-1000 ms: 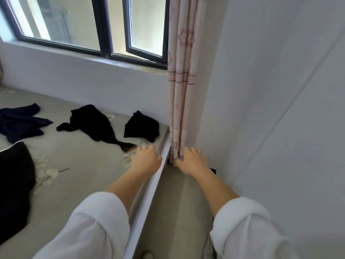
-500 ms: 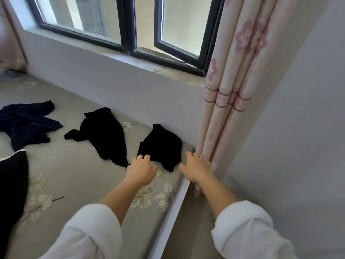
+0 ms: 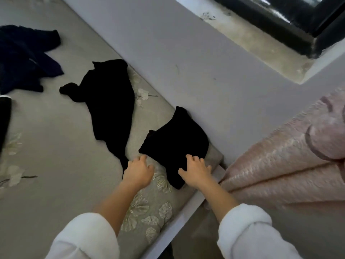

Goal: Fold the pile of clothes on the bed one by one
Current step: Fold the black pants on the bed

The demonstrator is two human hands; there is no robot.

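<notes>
While a dark navy garment (image 3: 24, 58) lies crumpled at the far left of the bed (image 3: 56, 156), a long black garment (image 3: 110, 101) is spread beside it, and its narrow end reaches just beside the left hand (image 3: 139, 171). This hand rests on the floral sheet, fingers loosely bent and holding nothing, tips at the corner of a small black garment (image 3: 177, 141). The right hand (image 3: 196, 171) lies on that garment's near edge, fingers slightly spread. A pink curtain (image 3: 289, 161) hangs at the right.

You face a pale wall (image 3: 186, 58); above it a stained sill (image 3: 261, 42) and black window frame (image 3: 291, 28), a pink curtain (image 3: 280, 161) beside.
</notes>
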